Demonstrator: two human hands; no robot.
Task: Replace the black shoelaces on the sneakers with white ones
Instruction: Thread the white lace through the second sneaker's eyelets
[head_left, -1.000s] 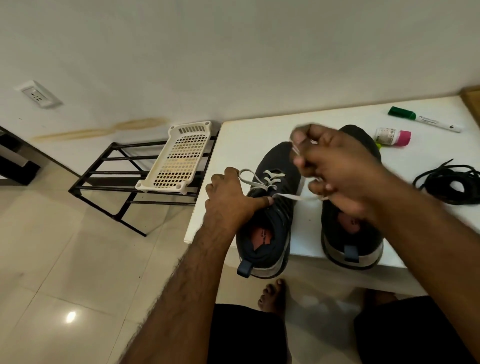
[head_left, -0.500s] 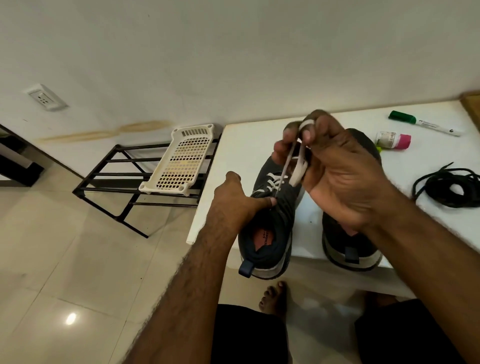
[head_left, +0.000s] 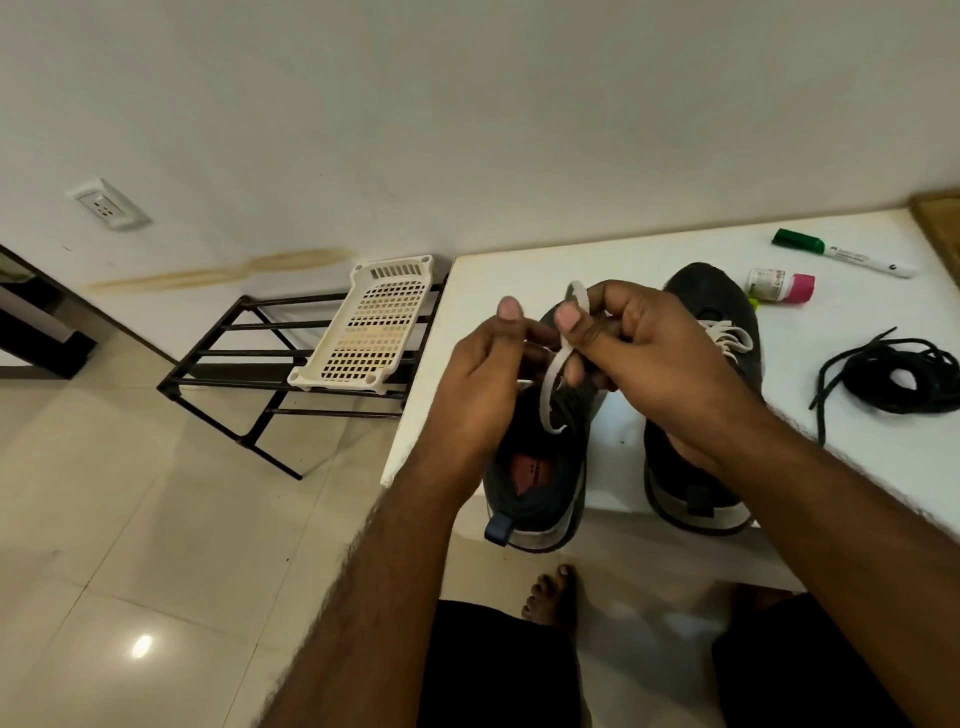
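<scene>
Two dark sneakers stand side by side on the white table, heels toward me. Above the left sneaker both hands meet. My right hand pinches a loop of the white lace, which curls over its thumb and hangs down to the shoe. My left hand pinches another part of the same lace, mostly hidden behind its fingers. The right sneaker shows white lacing near its toe. The removed black laces lie coiled on the table at the right.
A green-capped marker and a small pink-capped bottle lie at the table's far side. Left of the table stands a black metal rack with a cream plastic tray on it. My bare foot rests on the tiled floor.
My left hand has risen from the left sneaker's collar to meet my right hand above the shoe. The right hand keeps hold of the white lace loop and has shifted slightly.
</scene>
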